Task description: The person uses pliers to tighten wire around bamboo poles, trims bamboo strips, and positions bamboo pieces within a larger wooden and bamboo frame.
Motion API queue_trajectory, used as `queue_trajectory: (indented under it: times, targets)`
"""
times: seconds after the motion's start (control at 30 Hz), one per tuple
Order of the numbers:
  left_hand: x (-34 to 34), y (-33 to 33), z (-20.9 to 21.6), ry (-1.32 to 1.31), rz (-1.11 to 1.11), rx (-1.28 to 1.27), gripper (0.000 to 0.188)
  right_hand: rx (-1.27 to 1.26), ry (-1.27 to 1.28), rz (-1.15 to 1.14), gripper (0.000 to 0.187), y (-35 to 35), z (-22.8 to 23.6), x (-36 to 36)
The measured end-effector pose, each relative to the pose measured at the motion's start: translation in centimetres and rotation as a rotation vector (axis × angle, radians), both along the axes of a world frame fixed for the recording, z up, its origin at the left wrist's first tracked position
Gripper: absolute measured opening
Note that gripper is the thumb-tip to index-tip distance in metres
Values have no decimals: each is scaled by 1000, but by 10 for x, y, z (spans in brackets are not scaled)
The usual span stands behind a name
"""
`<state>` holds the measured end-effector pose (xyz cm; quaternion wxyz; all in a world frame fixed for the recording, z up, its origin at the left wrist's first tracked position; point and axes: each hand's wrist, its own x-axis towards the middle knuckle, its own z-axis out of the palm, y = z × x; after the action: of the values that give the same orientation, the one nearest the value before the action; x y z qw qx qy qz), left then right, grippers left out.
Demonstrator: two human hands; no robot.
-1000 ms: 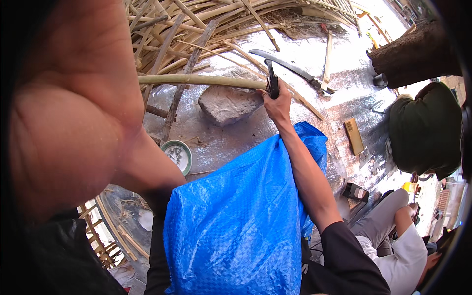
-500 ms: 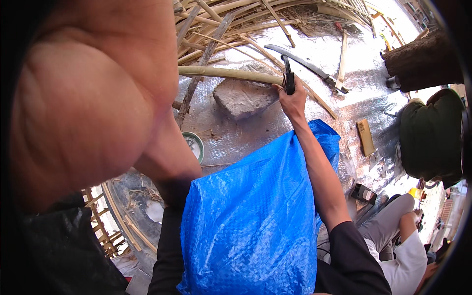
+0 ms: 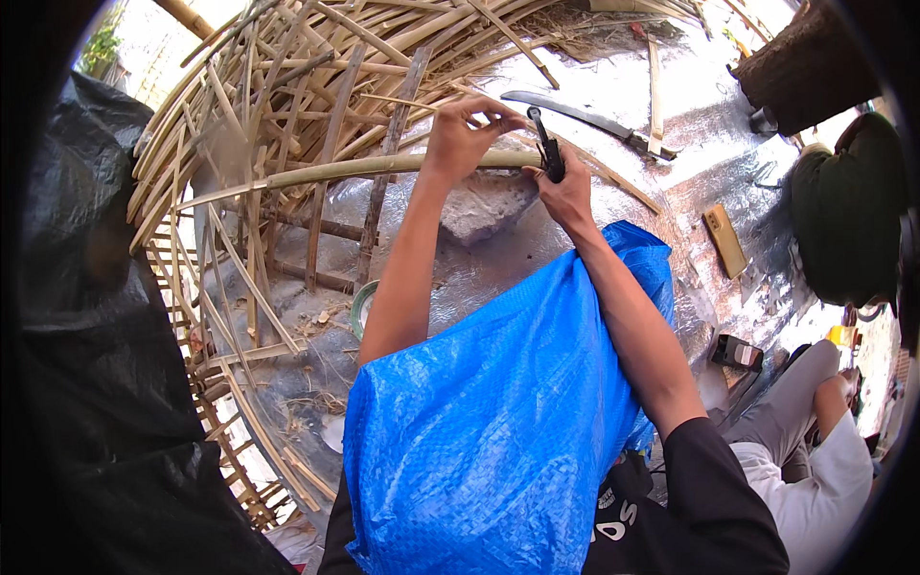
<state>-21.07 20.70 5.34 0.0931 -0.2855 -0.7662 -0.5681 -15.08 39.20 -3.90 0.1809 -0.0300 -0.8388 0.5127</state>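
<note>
My right hand point(image 3: 567, 192) is closed around a black-handled tool point(image 3: 550, 153) with a narrow upper end; its exact kind is unclear. Beside the tool, my right thumb meets the end of a long pale bamboo pole point(image 3: 355, 168), which runs left across the work area. Just above the pole, my left hand point(image 3: 465, 134) has its fingertips brought together in a pinch near the top of the tool. Whether something small is in that pinch cannot be made out. Blue woven plastic sheeting point(image 3: 479, 431) covers my lap. Under the pole sits a grey stone block point(image 3: 487, 206).
A long curved blade with a dark handle point(image 3: 594, 123) lies beyond my right hand. Heaped bamboo strips point(image 3: 383, 48) fill the far left. A gold phone point(image 3: 725, 240) and a black box-shaped object point(image 3: 736, 353) lie to the right. Another person's white sleeve point(image 3: 815, 489) shows lower right.
My left hand has dropped from close before the camera to above the bamboo pole, its fingers now pinched. My right hand still grips the tool, nearly in place.
</note>
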Motion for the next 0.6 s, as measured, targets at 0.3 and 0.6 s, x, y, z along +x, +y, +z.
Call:
queue_trajectory:
  times: [0.3, 0.6]
  targets:
    - [1, 19, -78, -331, -29, 145, 16, 37, 13, -26, 35, 5, -14, -2]
    - [0, 6, -78, -283, 23, 171, 19, 34, 29, -1, 35, 2, -12, -2]
